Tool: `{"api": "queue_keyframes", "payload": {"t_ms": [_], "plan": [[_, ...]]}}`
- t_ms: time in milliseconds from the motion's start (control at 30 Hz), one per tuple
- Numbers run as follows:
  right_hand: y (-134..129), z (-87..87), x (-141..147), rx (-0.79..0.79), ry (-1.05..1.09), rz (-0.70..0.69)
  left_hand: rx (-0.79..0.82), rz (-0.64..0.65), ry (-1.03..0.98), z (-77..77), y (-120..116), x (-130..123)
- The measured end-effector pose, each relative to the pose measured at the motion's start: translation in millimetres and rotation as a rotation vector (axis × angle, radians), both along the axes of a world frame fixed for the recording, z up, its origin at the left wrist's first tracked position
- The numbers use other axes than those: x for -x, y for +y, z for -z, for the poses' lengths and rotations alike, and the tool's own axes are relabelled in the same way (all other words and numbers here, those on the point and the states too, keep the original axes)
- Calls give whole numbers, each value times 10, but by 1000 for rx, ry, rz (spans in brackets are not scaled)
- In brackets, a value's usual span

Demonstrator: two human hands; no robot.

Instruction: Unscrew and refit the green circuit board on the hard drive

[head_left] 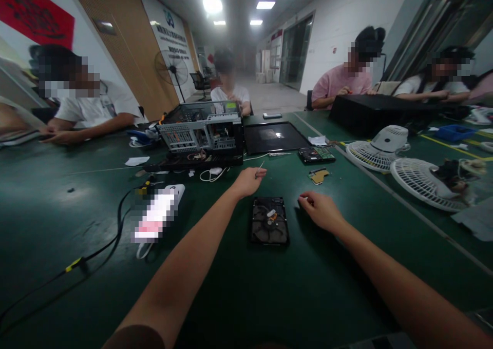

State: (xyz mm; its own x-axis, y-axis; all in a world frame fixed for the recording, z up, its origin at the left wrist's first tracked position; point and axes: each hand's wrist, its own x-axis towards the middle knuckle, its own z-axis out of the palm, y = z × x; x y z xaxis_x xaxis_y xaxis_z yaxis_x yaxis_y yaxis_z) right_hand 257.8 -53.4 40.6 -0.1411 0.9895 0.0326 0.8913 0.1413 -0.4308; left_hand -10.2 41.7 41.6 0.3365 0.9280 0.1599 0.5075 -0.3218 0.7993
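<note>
A hard drive (269, 220) lies flat on the green table between my arms, its dark underside facing up with a small pale piece near its middle. Beyond its upper left corner is my left hand (248, 181), fingers closed around a thin metal tool (262, 166) whose tip points up and away; its exact kind is unclear. To the right of the drive, my right hand (319, 209) rests near the table with its fingers curled together. Whatever those fingers pinch, if anything, is too small to tell. A yellowish circuit board (319, 176) lies beyond my right hand.
An open computer case (202, 133) and a black panel (277, 137) stand at the back. Another drive with a green board (317, 155) lies farther right. White fan parts (379, 149) occupy the right side. A phone (157, 215) and black cable (119, 223) lie left. Several people sit around.
</note>
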Motion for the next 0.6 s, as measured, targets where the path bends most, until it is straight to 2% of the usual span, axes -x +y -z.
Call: {"api": "queue_keyframes", "payload": {"t_ms": [133, 200, 267, 367, 467, 533, 600], "plan": [[270, 112, -121, -54, -36, -16, 207, -15, -246, 2, -150, 84], [421, 136, -75, -82, -49, -45, 207, -97, -243, -59, -215, 104], [604, 140, 34, -123, -66, -65, 134, -179, -221, -187, -288, 127], [909, 134, 276, -158, -40, -118, -5, -182, -251, -505, -454, 167], [1158, 144, 533, -148, 4, -141, -21, -155, -370, -904, -728, 190], [1251, 154, 666, -131, 45, -157, 59, -41, -533, -1162, -968, 186], [1283, 157, 745, -107, 92, -160, 184, 139, -675, -1389, -1238, 166]]}}
